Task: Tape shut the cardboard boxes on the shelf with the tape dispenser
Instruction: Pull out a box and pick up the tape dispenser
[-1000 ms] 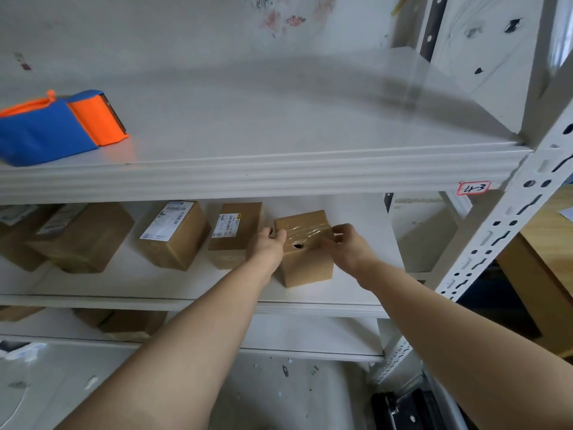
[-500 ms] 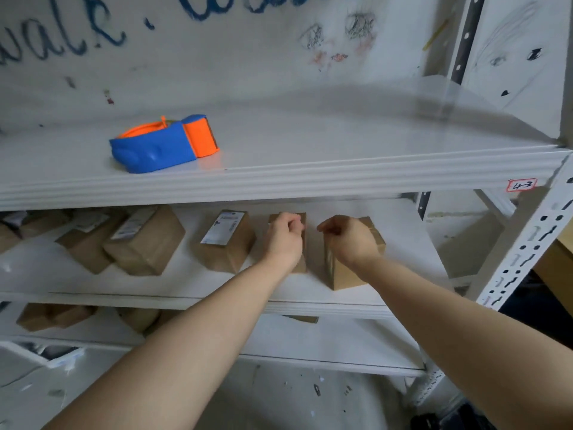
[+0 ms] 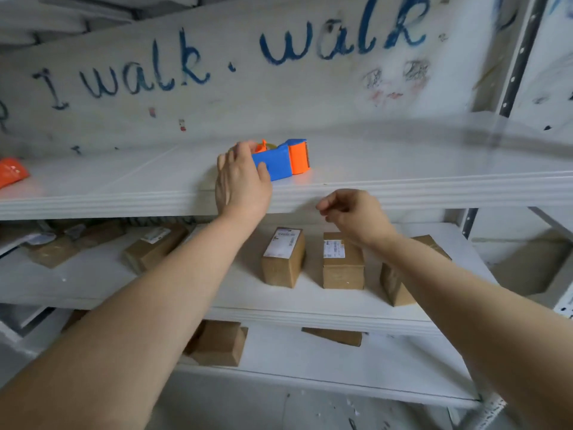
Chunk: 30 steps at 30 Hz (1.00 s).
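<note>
Upper shelf (image 3: 403, 169): left hand (image 3: 242, 184) grips tape dispenser (image 3: 279, 162), right hand (image 3: 353, 212) hovers loosely curled.

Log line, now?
left hand: grips blue-and-orange plastic tape dispenser on upper white shelf | right hand: loosely curled, empty | brown cardboard boxes: shelf below

Your top shelf (image 3: 403, 187) carries the tape dispenser (image 3: 280, 161) and an orange object (image 3: 11, 172) far left; cardboard boxes (image 3: 342, 262) stand on the middle shelf (image 3: 310, 318).

Our left hand (image 3: 240, 184) hides half the tape dispenser (image 3: 280, 164); an orange thing (image 3: 11, 172), perhaps plastic, is cut by the left edge.
</note>
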Available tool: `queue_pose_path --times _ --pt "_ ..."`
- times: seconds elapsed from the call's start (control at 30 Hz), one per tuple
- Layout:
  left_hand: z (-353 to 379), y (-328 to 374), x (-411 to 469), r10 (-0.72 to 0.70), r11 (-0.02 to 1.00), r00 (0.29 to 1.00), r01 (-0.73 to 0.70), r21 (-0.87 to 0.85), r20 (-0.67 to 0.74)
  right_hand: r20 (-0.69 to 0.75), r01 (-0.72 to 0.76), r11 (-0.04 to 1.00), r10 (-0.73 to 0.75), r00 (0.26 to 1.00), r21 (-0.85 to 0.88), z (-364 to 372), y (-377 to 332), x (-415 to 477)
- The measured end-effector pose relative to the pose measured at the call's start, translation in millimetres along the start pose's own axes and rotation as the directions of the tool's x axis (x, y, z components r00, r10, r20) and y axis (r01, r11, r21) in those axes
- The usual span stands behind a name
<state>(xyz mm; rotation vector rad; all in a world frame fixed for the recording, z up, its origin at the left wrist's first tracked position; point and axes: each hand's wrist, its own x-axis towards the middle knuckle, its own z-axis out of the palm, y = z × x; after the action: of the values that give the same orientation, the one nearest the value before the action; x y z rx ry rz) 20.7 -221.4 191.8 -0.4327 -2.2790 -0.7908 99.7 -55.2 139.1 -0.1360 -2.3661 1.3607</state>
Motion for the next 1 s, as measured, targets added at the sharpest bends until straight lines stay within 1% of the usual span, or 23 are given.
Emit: queue_pose_path --times 0.07,0.13,0.2,0.3,0.43,0.5,0.57,0.63,0.73,0.8,0.87,0.93,1.0 --pt "-1 -8 18 0.052 0.988 0.991 -0.069 0.140 0.120 -0.022 -0.004 1.000 0.004 1.000 0.008 1 -9 1" --pt "2 -15 31 0.116 0.946 0.952 -0.193 0.262 0.284 -0.043 -0.003 1.000 0.003 0.999 -0.016 -1 -14 1" --pt "6 -22 43 0.125 0.888 0.911 -0.280 0.365 0.394 -0.062 -0.006 0.999 0.003 0.998 -0.043 -4 -15 -2" --pt "8 -24 57 0.072 0.866 0.901 -0.269 0.421 0.428 -0.074 -0.039 0.997 0.033 0.997 -0.072 -7 -10 -9" --pt "2 -16 58 0.023 0.922 0.887 -0.197 0.333 0.460 -0.086 -0.106 0.991 0.099 0.991 -0.083 -11 2 -17" --pt "-4 -14 49 0.026 0.906 0.870 -0.228 0.357 0.492 -0.081 -0.131 0.990 0.127 0.989 -0.045 -10 7 -21" --pt "-11 -14 38 0.070 0.873 0.866 -0.293 0.390 0.495 -0.075 -0.152 0.988 0.152 0.986 0.003 -7 8 -25" --pt "-20 -17 25 0.122 0.890 0.882 -0.299 0.343 0.454 -0.076 -0.157 0.987 0.159 0.984 0.038 -3 6 -29" --pt "-40 -19 3 0.184 0.964 0.922 -0.236 0.119 0.340 -0.084 -0.151 0.986 0.157 0.984 0.075 1 4 -32" --pt "-55 -16 -10 0.215 0.974 0.926 -0.226 -0.002 0.310 -0.106 -0.163 0.981 0.175 0.979 0.109 -1 5 -33" --pt "-68 -13 -24 0.224 0.975 0.916 -0.208 -0.083 0.334 -0.118 -0.184 0.976 0.197 0.973 0.114 -3 6 -34" --pt "-74 -11 -38 0.229 0.971 0.893 -0.185 -0.150 0.388 -0.110 -0.197 0.971 0.212 0.971 0.133 -6 7 -37" --pt "-71 -10 -50 0.226 0.970 0.865 -0.161 -0.180 0.448 -0.095 -0.221 0.958 0.241 0.966 0.182 -8 7 -43"
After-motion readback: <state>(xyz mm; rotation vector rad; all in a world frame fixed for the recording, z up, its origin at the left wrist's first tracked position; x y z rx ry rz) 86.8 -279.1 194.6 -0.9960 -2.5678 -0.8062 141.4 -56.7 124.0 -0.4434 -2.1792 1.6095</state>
